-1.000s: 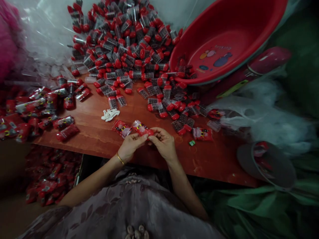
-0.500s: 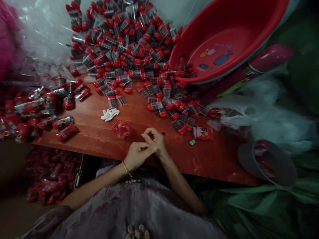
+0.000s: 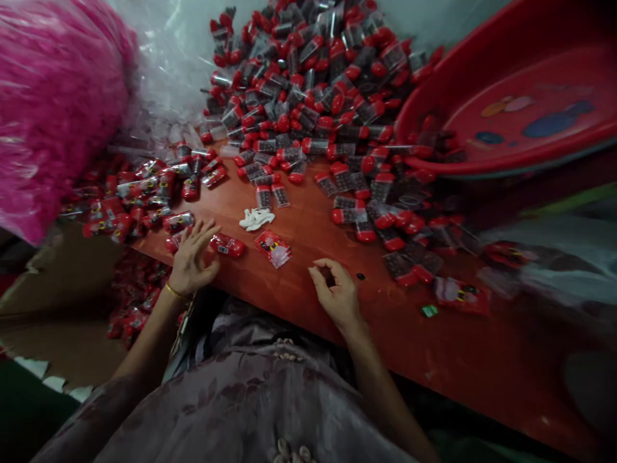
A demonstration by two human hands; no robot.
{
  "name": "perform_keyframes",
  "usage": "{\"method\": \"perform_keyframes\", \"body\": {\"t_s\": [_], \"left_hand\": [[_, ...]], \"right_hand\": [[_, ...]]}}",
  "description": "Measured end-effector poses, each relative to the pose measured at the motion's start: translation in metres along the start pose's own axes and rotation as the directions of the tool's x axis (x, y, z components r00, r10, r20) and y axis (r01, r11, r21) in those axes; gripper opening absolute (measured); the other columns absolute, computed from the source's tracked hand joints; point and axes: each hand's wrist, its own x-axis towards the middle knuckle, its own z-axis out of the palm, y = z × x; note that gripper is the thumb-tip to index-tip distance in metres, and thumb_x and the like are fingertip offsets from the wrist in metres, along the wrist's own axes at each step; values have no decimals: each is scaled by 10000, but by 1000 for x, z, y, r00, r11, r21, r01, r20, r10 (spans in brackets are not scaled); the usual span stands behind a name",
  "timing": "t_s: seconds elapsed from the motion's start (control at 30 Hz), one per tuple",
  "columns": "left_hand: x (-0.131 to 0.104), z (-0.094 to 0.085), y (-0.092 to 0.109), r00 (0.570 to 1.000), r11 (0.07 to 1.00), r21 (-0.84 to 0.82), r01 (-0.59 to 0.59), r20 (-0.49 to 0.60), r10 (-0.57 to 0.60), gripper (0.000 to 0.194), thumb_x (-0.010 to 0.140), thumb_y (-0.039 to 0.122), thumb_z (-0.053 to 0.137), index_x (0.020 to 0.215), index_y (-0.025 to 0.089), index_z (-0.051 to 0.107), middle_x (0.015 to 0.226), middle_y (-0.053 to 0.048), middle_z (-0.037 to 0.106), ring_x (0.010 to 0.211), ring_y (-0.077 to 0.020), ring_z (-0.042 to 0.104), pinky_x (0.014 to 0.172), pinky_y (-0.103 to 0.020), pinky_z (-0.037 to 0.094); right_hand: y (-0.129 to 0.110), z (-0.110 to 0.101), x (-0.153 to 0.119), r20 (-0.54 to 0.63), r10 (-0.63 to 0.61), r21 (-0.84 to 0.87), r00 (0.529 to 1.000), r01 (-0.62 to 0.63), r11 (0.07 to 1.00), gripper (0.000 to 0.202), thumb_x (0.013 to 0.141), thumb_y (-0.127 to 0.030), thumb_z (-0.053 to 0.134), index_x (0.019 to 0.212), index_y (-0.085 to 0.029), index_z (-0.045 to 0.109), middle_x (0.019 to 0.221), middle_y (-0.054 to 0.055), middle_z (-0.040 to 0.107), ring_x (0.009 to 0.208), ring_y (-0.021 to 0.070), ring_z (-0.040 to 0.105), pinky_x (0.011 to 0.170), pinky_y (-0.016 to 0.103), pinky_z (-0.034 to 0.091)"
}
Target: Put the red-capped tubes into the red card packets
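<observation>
My left hand [image 3: 195, 257] is open with its fingers spread, over the table's front edge at the left. Just right of its fingertips is a red-wrapped bottle [image 3: 227, 245]; I cannot tell whether they touch. My right hand [image 3: 337, 292] hovers near the front edge, thumb and forefinger pinched together; anything between them is too small to make out. Between the hands, farther back, lie a flat red printed packet [image 3: 274, 248] and a crumpled white scrap [image 3: 256, 219]. More red-wrapped bottles [image 3: 159, 186] are heaped at the left.
Clear bottles with red caps and dark contents [image 3: 308, 96] are piled at the back. A red basin [image 3: 482, 71] stands at the right, a pink bagged bundle [image 3: 58, 96] at the left. Below is a carton [image 3: 58, 308]; a green piece [image 3: 429, 311] lies at the right.
My hands have come apart, the left one moving left and opening. A red-wrapped bottle now shows beside it, left of the flat packet. The view has turned left.
</observation>
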Motion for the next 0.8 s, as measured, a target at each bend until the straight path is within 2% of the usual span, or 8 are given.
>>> {"method": "perform_keyframes", "body": {"t_s": [0.1,0.2,0.3,0.4,0.5,0.63,0.7,0.8], "left_hand": [[7,-5,-19,946,977,172,-125,319,65,707,634,185,529,1335,141,446,1437,-133,405,1375,-323,252,1112,-540,166],[17,5,-25,875,950,182,-253,462,145,659,668,198,507,1323,139,457,1396,-123,464,1364,-316,284,1111,-548,150],[20,17,-30,867,931,162,-328,443,228,552,733,214,482,1282,150,494,1368,-124,497,1323,-284,371,1109,-528,181],[17,26,-37,876,917,160,-365,393,280,433,806,231,461,1220,130,539,1328,-149,532,1286,-270,427,1099,-502,236],[14,32,-43,876,904,164,-396,364,317,352,860,251,452,1159,113,573,1265,-165,581,1239,-271,483,1070,-485,305],[12,34,-45,869,883,146,-447,307,389,296,880,239,456,1120,129,590,1194,-148,632,1164,-261,553,1057,-483,335],[11,32,-43,873,883,118,-454,259,414,282,889,276,455,1090,140,599,1104,-132,676,1088,-248,604,1073,-495,313],[9,28,-38,883,898,66,-436,224,412,299,888,357,453,1033,148,611,882,-91,716,852,-208,676,1081,-505,304]], "right_hand": [[-22,16,16,157,-183,-82,970,198,977,202,872,-295,535,1033,-185,590,917,60,666,802,178,606,727,290,491],[-47,40,38,371,-297,-186,880,384,904,352,874,-293,537,1201,-163,537,1160,111,619,1026,243,548,863,360,445],[-61,67,59,541,-290,-252,790,481,840,407,861,-292,562,1245,-169,513,1243,118,577,1036,270,511,838,391,410],[-64,86,73,627,-315,-248,713,566,786,279,866,-275,559,1125,-176,585,1146,101,629,986,258,503,783,372,365],[-62,92,82,659,-373,-212,653,637,741,199,861,-289,574,1005,-161,627,1033,87,667,962,242,500,768,355,318],[-61,87,94,707,-436,-96,557,686,721,287,819,-426,611,901,-156,661,900,70,699,884,221,526,795,352,285],[-62,84,98,694,-474,-7,541,664,748,319,822,-464,591,905,-166,672,851,53,708,834,198,548,799,339,287],[-65,80,100,648,-501,103,573,587,803,351,832,-513,549,878,-198,698,774,26,712,758,165,579,793,313,317]]}}
